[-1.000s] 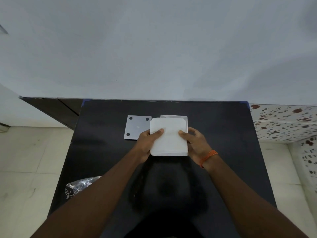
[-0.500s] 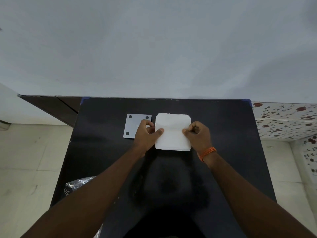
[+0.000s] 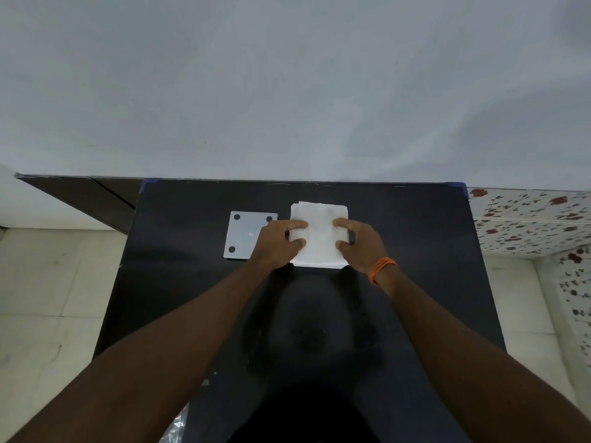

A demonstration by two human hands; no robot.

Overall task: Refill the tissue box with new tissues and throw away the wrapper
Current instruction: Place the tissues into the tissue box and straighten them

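Note:
A white stack of tissues point(image 3: 319, 235) lies over the open tissue box at the far middle of the black table point(image 3: 415, 251); the box is almost fully hidden under it, only a thin white edge point(image 3: 319, 266) shows at the near side. My left hand point(image 3: 277, 243) grips the stack's left side, thumb and fingers on top. My right hand point(image 3: 359, 243), with an orange wristband, grips the right side. The box's grey square lid point(image 3: 243, 235) with black dots lies flat to the left, partly under my left hand. A crumpled clear wrapper point(image 3: 174, 428) shows at the table's near left edge.
A white wall rises just behind the table. Pale floor tiles lie to the left point(image 3: 48, 298) and right. A dark wooden panel point(image 3: 89, 196) stands at the back left, a flower-patterned tiled surface point(image 3: 527, 219) at the right.
Both hands moved the tissue stack away from me and lowered it over the box, which was visible behind it one second ago. The fingers now press onto the stack's top.

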